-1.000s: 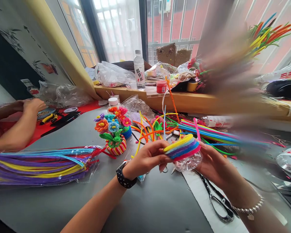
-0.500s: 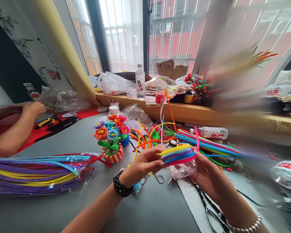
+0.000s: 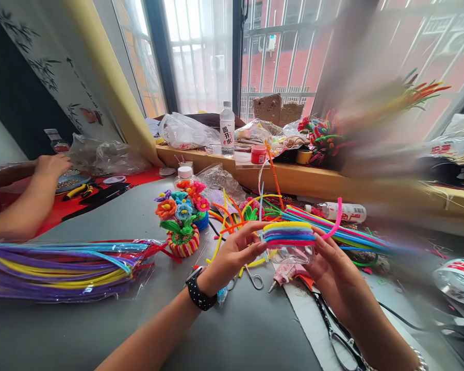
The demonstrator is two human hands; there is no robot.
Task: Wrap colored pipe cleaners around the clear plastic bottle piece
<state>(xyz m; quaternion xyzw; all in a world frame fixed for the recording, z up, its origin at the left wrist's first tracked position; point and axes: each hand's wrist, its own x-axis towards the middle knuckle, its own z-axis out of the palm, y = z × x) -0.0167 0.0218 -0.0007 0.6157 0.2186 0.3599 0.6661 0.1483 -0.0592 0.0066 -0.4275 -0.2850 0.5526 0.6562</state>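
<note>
Between my two hands is a clear plastic cup wrapped in bands of pipe cleaner [image 3: 289, 234], yellow, lilac, blue and pink; its clear lower part shows beneath. My left hand [image 3: 237, 252] pinches the left side of it with thumb and fingers. On the other side, my right hand [image 3: 334, 265] closes on the wrapped edge, where a loose pink pipe cleaner end [image 3: 338, 219] curves upward. Just below lie a pink glue gun [image 3: 288, 274] and small scissors [image 3: 255, 278]. A pot of pipe cleaner flowers [image 3: 182, 242] stands to the left.
A bag of pipe cleaners [image 3: 62, 270] lies at left, and a loose bundle [image 3: 332, 232] behind my right hand. Large scissors [image 3: 342, 348] rest on white board at lower right. A bottle [image 3: 227, 131] stands on the sill. Another person's hand [image 3: 52, 167] works at far left.
The wrapped cup has turned to sit more level and shifted slightly right. The pink end now leans further right. The view has swung slightly left.
</note>
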